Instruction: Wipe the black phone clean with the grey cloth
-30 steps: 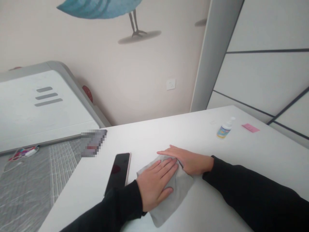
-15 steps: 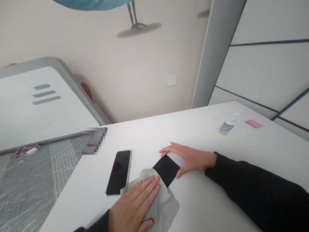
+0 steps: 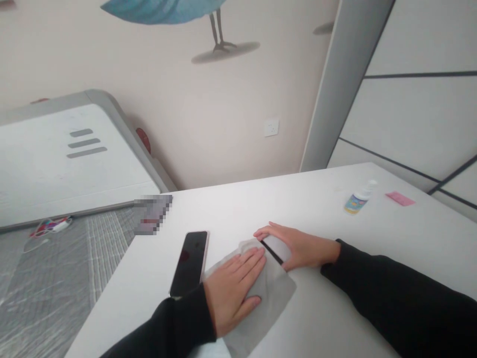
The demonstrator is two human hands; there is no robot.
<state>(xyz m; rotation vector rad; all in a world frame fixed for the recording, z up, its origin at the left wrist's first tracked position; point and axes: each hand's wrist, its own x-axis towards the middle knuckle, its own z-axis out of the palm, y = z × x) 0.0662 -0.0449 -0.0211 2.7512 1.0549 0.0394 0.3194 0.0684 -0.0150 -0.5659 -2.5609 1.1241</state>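
Note:
My left hand point(image 3: 233, 288) lies flat, fingers spread, on a grey cloth point(image 3: 270, 293) spread over a dark flat device point(image 3: 271, 252) on the white table point(image 3: 320, 318). Only a thin black edge of that device shows beside the cloth. My right hand point(image 3: 298, 245) rests on the table at the device's far end, its fingers curved around it and steadying it. A black smartphone point(image 3: 190, 262) lies screen up just left of my left hand.
A small white bottle with a colourful label point(image 3: 358, 199) and a pink slip point(image 3: 400, 199) lie at the table's far right. To the left stands a bed with grey bedding point(image 3: 48, 278), a white headboard point(image 3: 70, 164) and a cable bundle point(image 3: 50, 226). A wall socket point(image 3: 271, 127) is behind.
My left hand slid the cloth back toward me, uncovering the black device, then pushed it forward again so the cloth covers most of it. My right hand stayed at the device's far end.

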